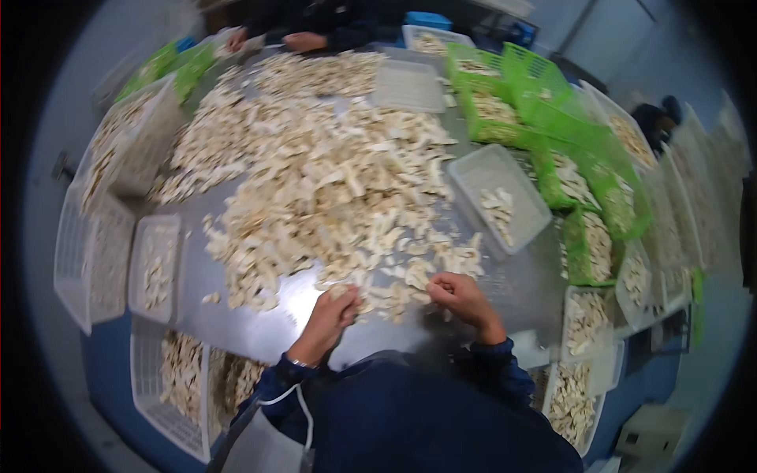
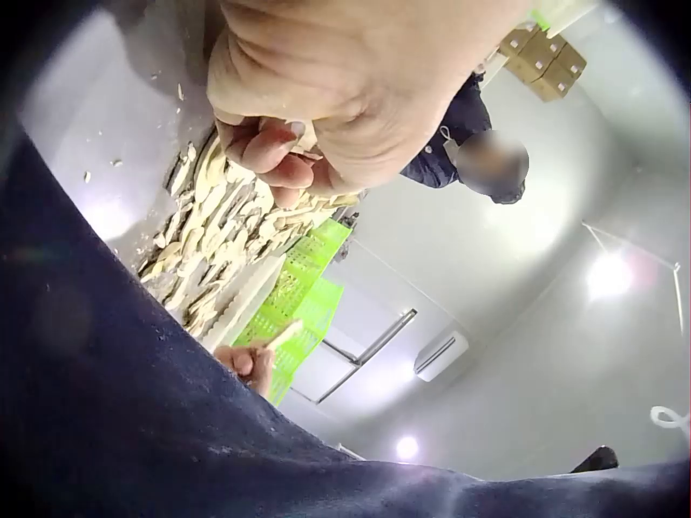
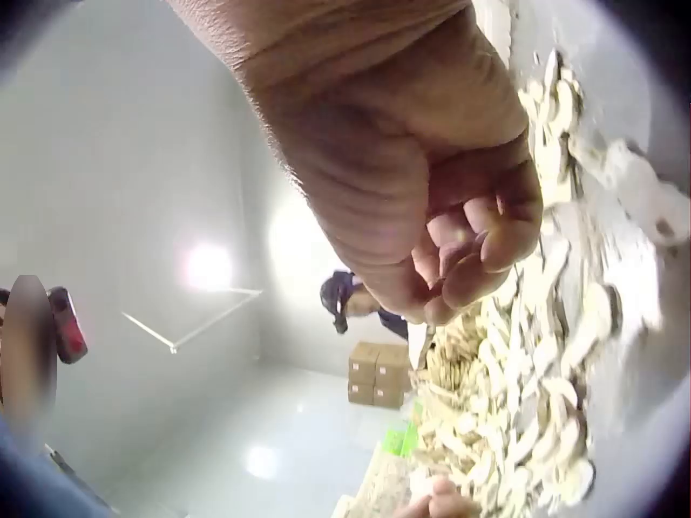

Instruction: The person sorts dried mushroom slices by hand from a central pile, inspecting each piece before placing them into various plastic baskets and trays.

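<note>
A wide heap of pale sliced mushrooms covers much of the metal table. At its near edge my left hand has its fingers curled in, with a pale bit of mushroom slice showing between thumb and fingers in the left wrist view. Opposite it, a little to the right, my right hand pinches a mushroom slice, which sticks out from the fingertips. Loose slices lie on the table between the two hands. In the right wrist view the curled fingers hang close over the slices.
A shallow clear tub with some slices stands right of the heap, a narrower tub at left. Green baskets line the right side. White crates of slices stand below the table edge. Across the table another person's hand rests near the heap.
</note>
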Demonstrator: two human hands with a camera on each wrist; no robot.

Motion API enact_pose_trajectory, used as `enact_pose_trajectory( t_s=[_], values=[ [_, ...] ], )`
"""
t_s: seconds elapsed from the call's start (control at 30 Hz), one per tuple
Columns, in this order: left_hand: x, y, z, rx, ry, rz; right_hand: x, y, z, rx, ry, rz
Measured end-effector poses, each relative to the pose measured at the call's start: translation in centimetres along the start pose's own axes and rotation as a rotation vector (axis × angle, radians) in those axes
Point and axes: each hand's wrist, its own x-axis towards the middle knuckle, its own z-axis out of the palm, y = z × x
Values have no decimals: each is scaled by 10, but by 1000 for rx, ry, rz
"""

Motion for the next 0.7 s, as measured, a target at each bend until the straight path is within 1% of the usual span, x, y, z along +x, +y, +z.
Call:
enact_pose_trajectory(
  t_s=[0.03, 0.07, 0.17, 0.23, 0.3, 0.4, 0.43, 0.5, 0.53, 0.63, 0.7],
  values=[
    [-3, 4, 3, -28, 15, -17, -3, 3, -13, 61, 0, 0],
    [-4, 4, 2, -37, 12, -27, -5, 13, -28, 125, 68, -41],
    [-8, 1, -6, -74, 55, -65, -20, 20, -79, 183, 508, -85],
    [-9, 3, -6, -102, 35, -66, -26, 22, -116, 436, 853, -340],
    [-7, 3, -6, -105, 40, -62, -37, 5, -146, 852, 1076, -441],
    [-6, 3, -8, -104, 64, -66, -35, 30, -167, 1054, 983, -499],
    [-6, 3, -10, -106, 92, -59, -29, 29, -158, 944, 945, -432],
    [-8, 6, -9, -102, 97, -64, -21, 29, -127, 731, 830, -305],
    [-9, 6, -10, -114, 101, -60, -14, 34, -113, 508, 770, -163],
    [-14, 11, -11, -109, 129, -42, 4, 40, -52, -202, 465, -120],
    [-16, 11, -15, -109, 133, -19, 7, 24, -19, -328, 263, -158]
  ],
)
